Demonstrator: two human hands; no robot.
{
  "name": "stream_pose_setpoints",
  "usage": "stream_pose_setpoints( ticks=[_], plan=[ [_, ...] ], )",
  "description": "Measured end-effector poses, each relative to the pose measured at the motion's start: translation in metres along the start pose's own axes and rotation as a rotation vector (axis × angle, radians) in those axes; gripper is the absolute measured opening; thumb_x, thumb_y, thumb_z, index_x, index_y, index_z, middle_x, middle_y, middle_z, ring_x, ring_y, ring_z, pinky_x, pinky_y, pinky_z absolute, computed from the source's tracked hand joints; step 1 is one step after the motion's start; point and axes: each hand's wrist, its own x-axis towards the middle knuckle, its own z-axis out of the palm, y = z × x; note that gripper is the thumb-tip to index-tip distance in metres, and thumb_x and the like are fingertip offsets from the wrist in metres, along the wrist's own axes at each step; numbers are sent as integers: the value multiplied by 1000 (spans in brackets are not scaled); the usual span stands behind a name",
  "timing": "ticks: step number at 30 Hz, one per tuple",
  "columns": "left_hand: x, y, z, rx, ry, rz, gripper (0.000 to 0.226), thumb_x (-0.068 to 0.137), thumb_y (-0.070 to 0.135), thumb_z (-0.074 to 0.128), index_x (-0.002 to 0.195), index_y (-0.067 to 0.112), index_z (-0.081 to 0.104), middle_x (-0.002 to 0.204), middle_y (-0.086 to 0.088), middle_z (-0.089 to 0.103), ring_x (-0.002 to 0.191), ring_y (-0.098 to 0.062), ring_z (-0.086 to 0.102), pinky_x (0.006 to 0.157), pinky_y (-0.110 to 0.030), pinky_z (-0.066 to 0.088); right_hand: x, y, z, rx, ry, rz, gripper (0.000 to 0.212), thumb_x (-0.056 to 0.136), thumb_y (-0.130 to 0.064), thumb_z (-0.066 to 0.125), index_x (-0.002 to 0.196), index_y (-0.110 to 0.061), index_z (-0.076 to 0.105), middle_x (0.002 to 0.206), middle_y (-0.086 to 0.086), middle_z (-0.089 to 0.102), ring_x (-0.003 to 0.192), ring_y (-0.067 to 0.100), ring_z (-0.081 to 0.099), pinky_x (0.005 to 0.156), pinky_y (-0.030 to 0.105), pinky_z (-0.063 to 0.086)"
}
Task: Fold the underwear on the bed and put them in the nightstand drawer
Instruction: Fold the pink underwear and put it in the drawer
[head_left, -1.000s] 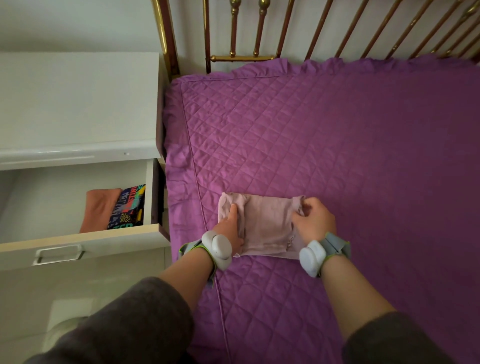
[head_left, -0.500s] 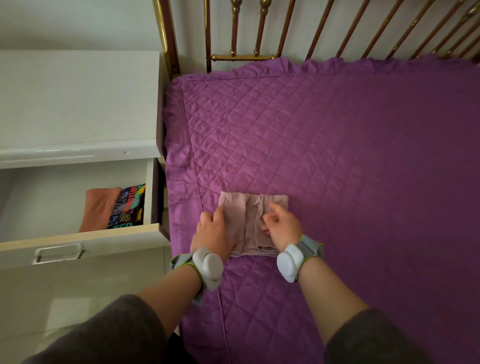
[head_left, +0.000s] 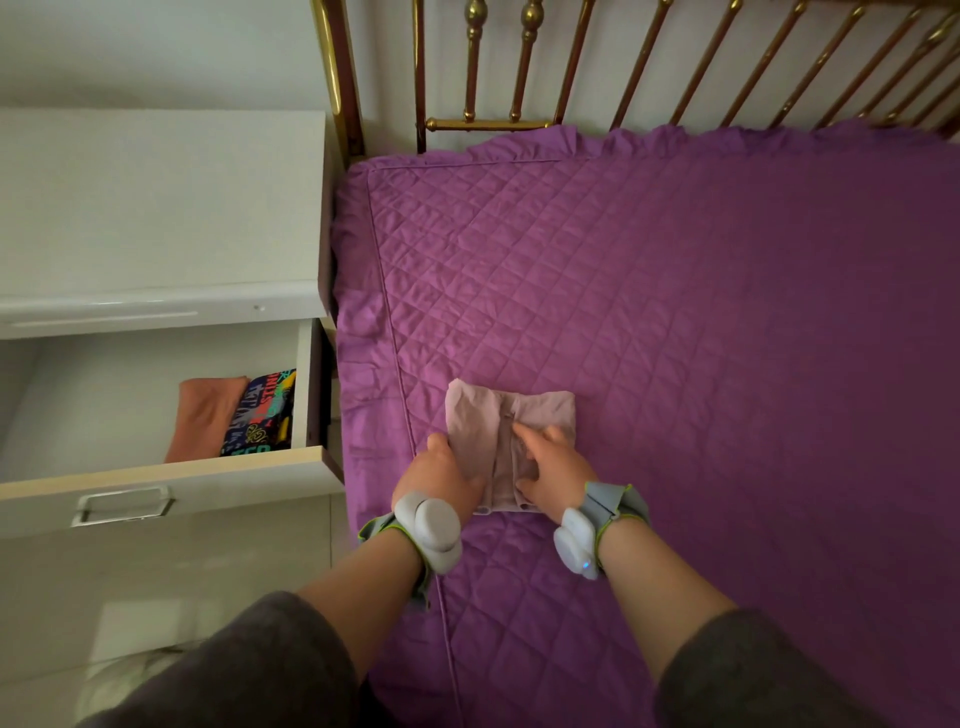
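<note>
Two hands on one folded underwear (head_left: 478, 415) on the bed (head_left: 675, 312).
Right hand (head_left: 550, 467) presses it with flat, spread fingers; left hand (head_left: 441, 475) covers its left edge, fingers hidden, grip unclear. The open drawer (head_left: 156, 475) holds two pieces: orange piece (head_left: 202, 421), patterned piece (head_left: 260, 415).

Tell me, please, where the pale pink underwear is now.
Head view: the pale pink underwear lies on the purple quilt's left side, under the left hand and right hand, beside the open drawer.

Three underwear (head_left: 483, 415), two hands (head_left: 441, 475), one drawer (head_left: 156, 470).
</note>
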Motion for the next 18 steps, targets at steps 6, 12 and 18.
stream_pose_setpoints(
  ticks=[6, 12, 18],
  plan=[
    [-4, 5, 7, -41, 112, 89, 31, 85, 23, 56, 111, 9, 46, 105, -13, 64, 96, -34, 60, 80, -42, 51, -2, 8, -10, 684, 309, 94, 49, 88, 7, 45, 131, -16, 50, 109, 4, 59, 77, 13, 57, 72, 25, 48],
    [-9, 11, 16, -165, 124, 258, 55, 79, 21, 65, 132, 14, 48, 112, -9, 60, 103, -24, 56, 82, -27, 41, 3, -2, -29, 832, 49, 220, 30, 99, -30, 40, 124, -21, 52, 118, 5, 66, 86, 16, 65, 69, 29, 51],
    [-19, 20, 28, -119, 64, 474, 53, 81, 16, 63, 132, 17, 51, 120, -5, 59, 105, -22, 59, 91, -32, 47, 12, -8, -49, 788, -42, 245, 42, 78, -60, 58, 96, -22, 63, 98, 5, 69, 85, 21, 70, 76, 41, 57]
  ],
)
